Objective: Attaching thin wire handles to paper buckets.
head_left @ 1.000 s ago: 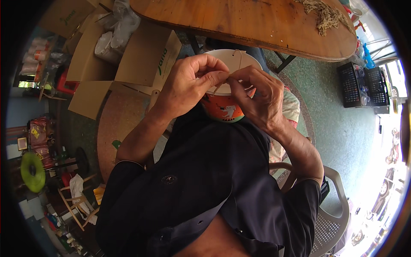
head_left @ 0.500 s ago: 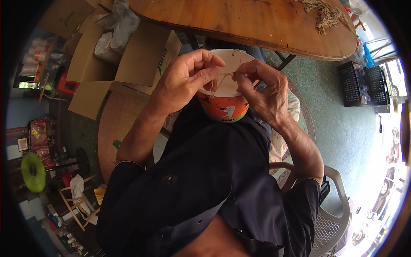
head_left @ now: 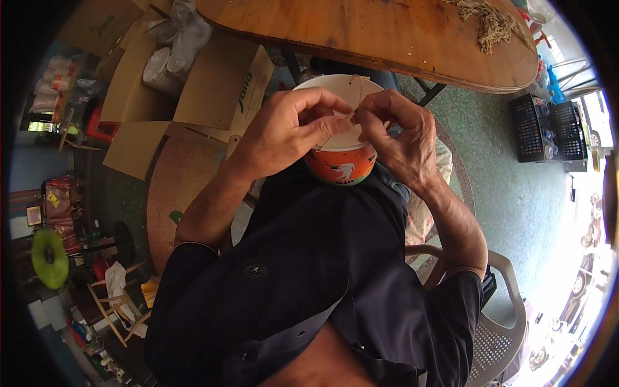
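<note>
An orange paper bucket [head_left: 322, 164] with a white inside and a white figure on its front rests upright at my lap. A thin tan string [head_left: 359, 87] passes through a hole at its far rim. Over the bucket's mouth, my left hand [head_left: 287, 132] brings thumb and index fingertips to the string. Close beside it, my right hand [head_left: 400, 135] pinches the string between thumb and index finger, its other fingers curled. My fingertips nearly meet, and the exact grip on the string is partly hidden.
Ahead is a wooden table [head_left: 361, 39] with a bundle of tan strings [head_left: 493, 29] on it. An open cardboard box [head_left: 213, 84] holding plastic-wrapped cups stands left, on a round brown surface [head_left: 174, 200]. Black crates [head_left: 548, 129] stand right; a plastic chair [head_left: 509, 309] is beside me.
My left hand has moved right, bringing its fingertips up to those of my right hand at the string. The right hand has barely moved.
</note>
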### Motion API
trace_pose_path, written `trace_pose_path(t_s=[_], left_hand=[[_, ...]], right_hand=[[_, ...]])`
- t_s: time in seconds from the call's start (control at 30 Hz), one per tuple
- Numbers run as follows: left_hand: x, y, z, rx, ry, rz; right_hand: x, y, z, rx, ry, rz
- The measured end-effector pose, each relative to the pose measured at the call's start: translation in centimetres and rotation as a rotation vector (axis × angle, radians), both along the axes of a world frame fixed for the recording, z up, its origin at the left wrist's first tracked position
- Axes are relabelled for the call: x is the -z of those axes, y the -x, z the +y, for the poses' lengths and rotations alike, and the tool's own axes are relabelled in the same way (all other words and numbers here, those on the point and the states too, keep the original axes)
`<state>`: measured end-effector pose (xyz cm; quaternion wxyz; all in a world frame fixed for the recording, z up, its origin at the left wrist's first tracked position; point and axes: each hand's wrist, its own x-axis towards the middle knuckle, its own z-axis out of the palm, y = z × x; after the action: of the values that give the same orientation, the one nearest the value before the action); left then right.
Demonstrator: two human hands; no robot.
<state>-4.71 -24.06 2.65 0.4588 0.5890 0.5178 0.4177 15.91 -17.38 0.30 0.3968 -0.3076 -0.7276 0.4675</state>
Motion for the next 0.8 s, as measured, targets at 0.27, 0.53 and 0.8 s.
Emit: trace_pose_path(t_s=[0.27, 0.53, 0.8], left_hand=[[0.0, -0.3, 0.1, -0.018, -0.097, 0.179], [-0.6, -0.2, -0.2, -0.014, -0.059, 0.092], [-0.8, 0.1, -0.1, 0.127, -0.166, 0.235]], right_hand=[[0.2, 0.3, 0.4, -0.056, -0.342, 0.051], [-0.7, -0.8, 0.8, -0.179, -0.174, -0.052], [-0.5, -2.0, 2.6, -0.053, 0.203, 0.426]])
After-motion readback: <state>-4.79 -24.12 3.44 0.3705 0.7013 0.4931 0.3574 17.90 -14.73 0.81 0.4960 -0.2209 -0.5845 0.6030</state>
